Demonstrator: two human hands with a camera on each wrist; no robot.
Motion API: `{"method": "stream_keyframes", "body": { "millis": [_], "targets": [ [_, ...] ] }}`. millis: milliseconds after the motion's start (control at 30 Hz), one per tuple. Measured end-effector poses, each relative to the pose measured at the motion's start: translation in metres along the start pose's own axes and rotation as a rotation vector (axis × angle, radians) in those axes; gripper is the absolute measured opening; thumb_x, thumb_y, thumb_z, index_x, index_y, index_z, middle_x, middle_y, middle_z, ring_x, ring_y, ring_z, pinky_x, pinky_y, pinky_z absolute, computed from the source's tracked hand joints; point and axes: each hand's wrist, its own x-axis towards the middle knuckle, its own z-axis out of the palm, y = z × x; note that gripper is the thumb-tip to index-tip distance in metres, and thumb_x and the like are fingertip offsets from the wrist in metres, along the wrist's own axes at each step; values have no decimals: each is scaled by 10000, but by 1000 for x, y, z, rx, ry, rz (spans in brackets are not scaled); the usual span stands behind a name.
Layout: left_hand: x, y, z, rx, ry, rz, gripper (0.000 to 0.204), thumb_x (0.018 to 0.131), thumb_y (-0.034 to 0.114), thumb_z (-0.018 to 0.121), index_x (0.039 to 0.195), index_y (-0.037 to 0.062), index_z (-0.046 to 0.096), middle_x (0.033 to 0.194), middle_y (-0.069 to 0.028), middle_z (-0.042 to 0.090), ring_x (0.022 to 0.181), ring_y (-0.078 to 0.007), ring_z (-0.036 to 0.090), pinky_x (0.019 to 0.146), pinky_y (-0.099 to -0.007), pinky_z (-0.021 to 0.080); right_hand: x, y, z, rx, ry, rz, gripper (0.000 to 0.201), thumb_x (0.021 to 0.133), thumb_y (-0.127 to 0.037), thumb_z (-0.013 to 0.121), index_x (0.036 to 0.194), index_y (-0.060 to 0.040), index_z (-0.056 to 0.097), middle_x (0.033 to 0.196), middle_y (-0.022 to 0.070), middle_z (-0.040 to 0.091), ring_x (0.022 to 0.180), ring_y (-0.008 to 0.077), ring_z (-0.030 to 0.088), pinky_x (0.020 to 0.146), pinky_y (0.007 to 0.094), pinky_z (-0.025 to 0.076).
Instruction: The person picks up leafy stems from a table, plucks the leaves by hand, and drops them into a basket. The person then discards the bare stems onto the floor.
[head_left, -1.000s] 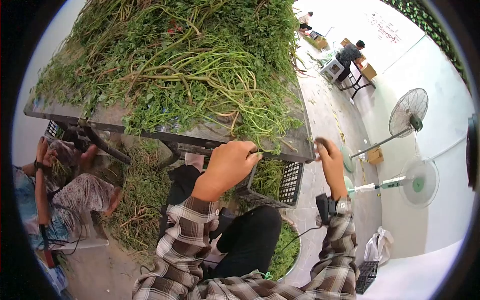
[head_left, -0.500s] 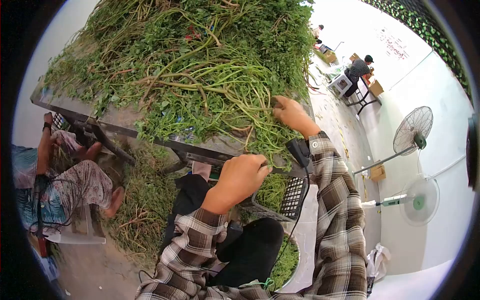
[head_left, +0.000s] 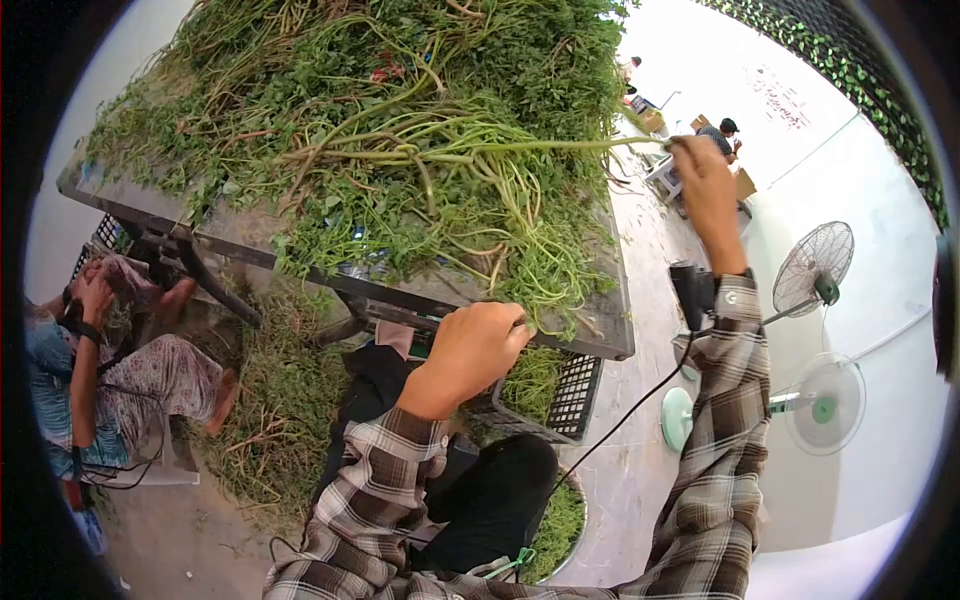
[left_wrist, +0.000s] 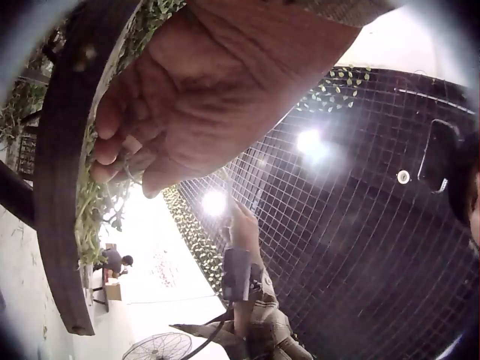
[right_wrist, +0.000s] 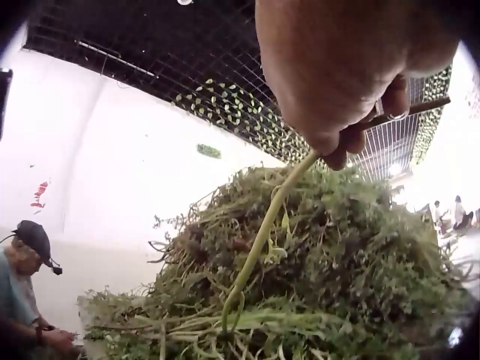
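Note:
In the head view my right hand is raised off the right side of the table and pinches a long green plant stem. The stem stretches sideways over the pile of leafy stems; in the right wrist view the held stem slopes down into the heap, its end poking past my fingers. My left hand stays at the table's front edge with its fingers curled. In the left wrist view a small pale bit shows between those fingers, partly hidden by them.
Below the table stands a black crate of greens. A round tub of greens is beside my knee, and cut stems cover the floor. Another person sits at left; two fans stand at right.
My right hand went from beside the table's corner onto the pile, then up and right, drawing a long stem out taut. The left hand has barely moved.

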Motion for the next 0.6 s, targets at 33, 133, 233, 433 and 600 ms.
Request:
{"method": "stream_keyframes", "body": {
  "millis": [33, 133, 233, 433, 600],
  "targets": [
    [0, 0, 0, -6, 8, 6, 221, 813, 215, 552, 751, 4, 526, 677, -195, 539, 662, -401, 512, 580, -469, 384, 5, 6, -11, -59, 11, 11, 211, 858, -202, 516, 928, -28, 614, 852, 139, 591, 779, 301, 569, 685, 349, 435],
    [2, -2, 0, -28, 22, 2, 209, 813, 205, 556, 785, -1, 541, 699, -201, 543, 672, -402, 515, 588, -465, 390, 17, 10, -41, -118, 30, 124, 225, 868, -196, 491, 942, -24, 615, 887, 138, 603, 787, 261, 581, 697, 322, 437],
    [3, -3, -2, -67, 80, 5, 194, 810, 186, 561, 827, -8, 560, 748, -207, 549, 703, -396, 521, 605, -456, 398, 22, 23, -58, -50, 102, 184, 265, 893, -217, 459, 945, -6, 611, 835, 127, 620, 743, 209, 583, 692, 299, 441],
    [2, -4, -1, -112, 171, 6, 183, 810, 160, 563, 860, -15, 564, 802, -192, 559, 742, -379, 525, 634, -438, 406, 0, 48, -68, -14, 108, 336, 296, 887, -246, 468, 965, -1, 614, 778, 105, 624, 711, 167, 556, 673, 283, 431],
    [3, -4, -5, -68, 136, -4, 205, 814, 156, 561, 919, -20, 564, 819, -187, 568, 746, -369, 533, 647, -425, 413, -4, 74, -115, 301, 374, 614, 233, 892, -198, 480, 953, -28, 628, 769, 5, 559, 574, 43, 422, 478, 180, 313]
  ]
}}
